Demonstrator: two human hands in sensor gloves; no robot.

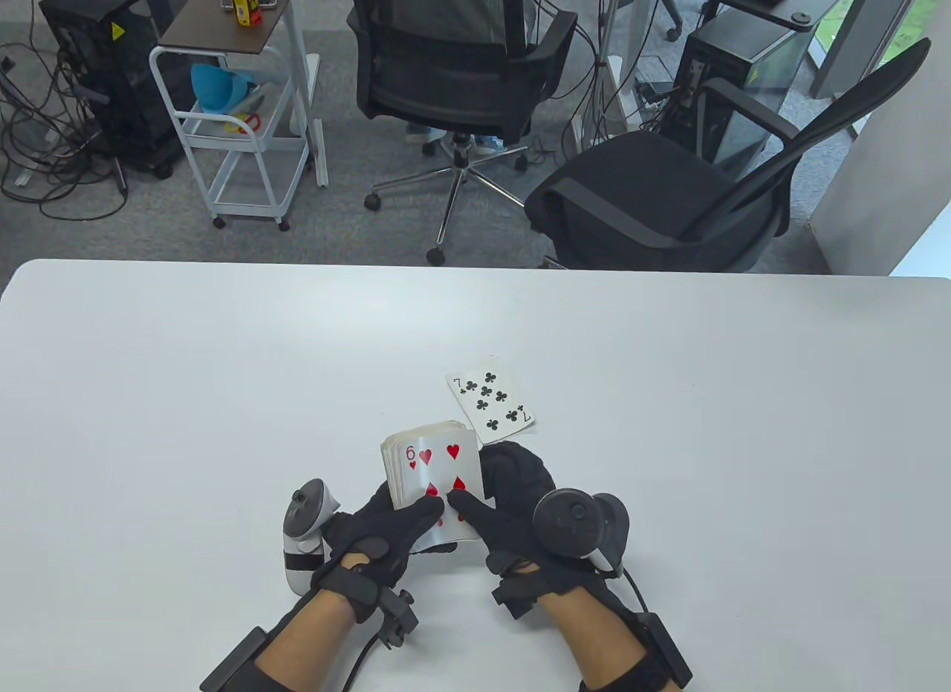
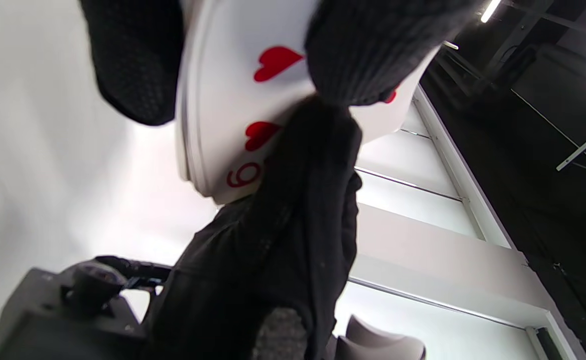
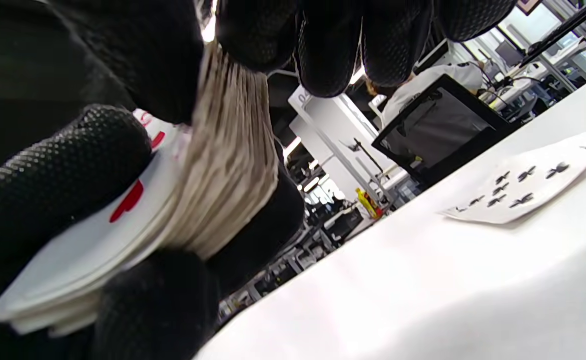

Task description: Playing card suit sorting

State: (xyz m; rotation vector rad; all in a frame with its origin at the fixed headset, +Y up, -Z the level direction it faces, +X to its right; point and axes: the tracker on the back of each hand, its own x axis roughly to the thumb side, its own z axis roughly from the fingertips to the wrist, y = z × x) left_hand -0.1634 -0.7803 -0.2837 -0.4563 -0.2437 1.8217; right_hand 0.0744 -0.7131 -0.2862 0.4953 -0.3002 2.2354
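Observation:
A deck of playing cards (image 1: 432, 465) is held face up above the white table (image 1: 223, 395), with the six of hearts (image 2: 242, 100) on top. My left hand (image 1: 386, 528) grips the deck from the left, thumb across the top card. My right hand (image 1: 505, 506) curls round the deck's right side, thumb on the top card beside the left thumb. The stacked card edges (image 3: 227, 165) show between the right fingers. A seven of clubs (image 1: 490, 401) lies face up on the table just beyond the deck, also low at the right in the right wrist view (image 3: 528, 185).
Two black office chairs (image 1: 461, 60) (image 1: 669, 194) stand beyond the table's far edge. A white trolley (image 1: 238, 127) and computer towers (image 1: 111, 60) stand on the floor at the back left. The table's far edge runs across the middle of the table view.

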